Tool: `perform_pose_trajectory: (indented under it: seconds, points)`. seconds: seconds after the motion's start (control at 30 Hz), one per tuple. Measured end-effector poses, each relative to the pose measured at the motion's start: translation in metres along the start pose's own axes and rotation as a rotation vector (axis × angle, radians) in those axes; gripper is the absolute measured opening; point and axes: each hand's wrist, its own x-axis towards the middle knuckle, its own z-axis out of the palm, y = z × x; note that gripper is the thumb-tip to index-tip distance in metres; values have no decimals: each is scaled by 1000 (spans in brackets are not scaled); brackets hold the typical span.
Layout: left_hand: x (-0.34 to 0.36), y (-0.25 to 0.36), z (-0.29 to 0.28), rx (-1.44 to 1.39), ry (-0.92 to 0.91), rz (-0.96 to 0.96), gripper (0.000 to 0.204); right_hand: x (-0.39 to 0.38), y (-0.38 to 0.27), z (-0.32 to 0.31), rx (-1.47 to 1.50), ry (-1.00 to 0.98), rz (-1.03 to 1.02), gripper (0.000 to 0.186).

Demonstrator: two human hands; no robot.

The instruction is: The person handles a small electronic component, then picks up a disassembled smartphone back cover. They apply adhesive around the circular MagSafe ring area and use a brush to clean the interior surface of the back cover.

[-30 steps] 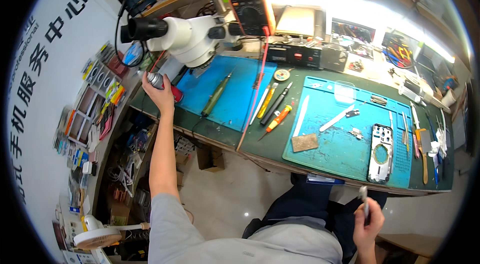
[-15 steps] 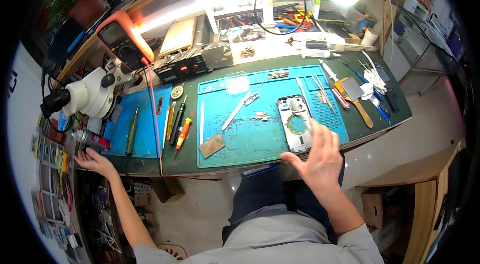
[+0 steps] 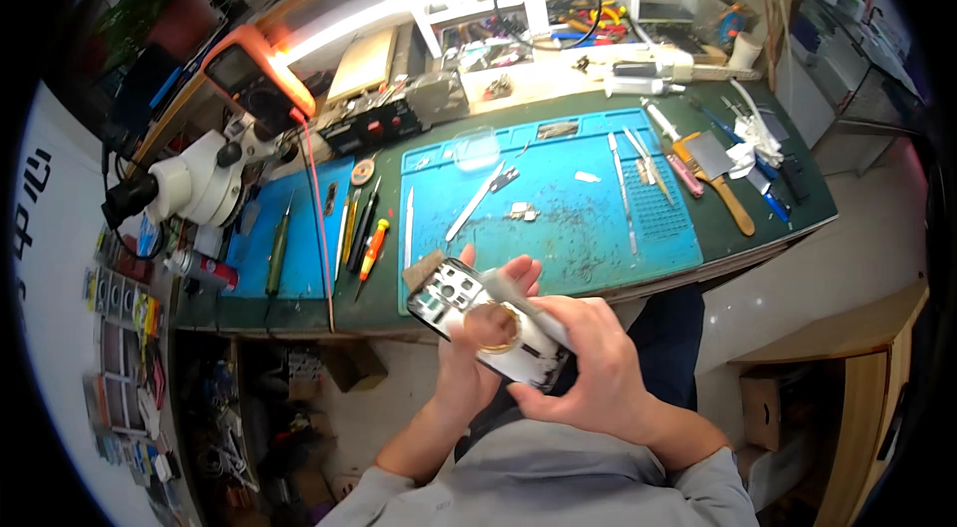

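Observation:
A phone housing point(image 3: 455, 298), white and silver inside with a round coil at its middle, is held tilted in front of the bench's near edge. Under it and around its left side is my left hand point(image 3: 461, 375), closed on it, some fingertips showing beyond its far edge. My right hand point(image 3: 601, 357) grips the housing's right end between thumb and fingers. A blurred grey strip point(image 3: 528, 306) lies along the housing by my right fingers; I cannot make out whether it is part of it. Behind the housing sits a flat brownish block point(image 3: 424, 269).
The blue work mat point(image 3: 578, 218) carries small metal parts point(image 3: 523, 212), a white stick point(image 3: 475, 200) and a clear box point(image 3: 477, 149). Left of it are an orange screwdriver point(image 3: 373, 250), a microscope point(image 3: 189, 183) and a spray can point(image 3: 206, 270). A wooden-handled brush point(image 3: 731, 205) lies right.
The phone housing has left the mat and come toward me, turned at a slant. My left hand has moved from beside the spray can to the housing; my right hand has closed on it.

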Motion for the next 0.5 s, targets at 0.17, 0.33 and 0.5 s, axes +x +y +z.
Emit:
perform_pose_trajectory:
  seconds: [0.17, 0.33, 0.5]
  points:
    - [5, 38, -21, -530, 319, -91, 57, -7, 11, 12, 153, 35, 41, 39]
    - [1, 58, -39, -811, 408, 34, 48, -27, 15, 34, 302, 32, 23, 46]
    - [-5, 54, -52, -811, 379, 26, 45, -20, 8, 48, 236, -72, -125, 71]
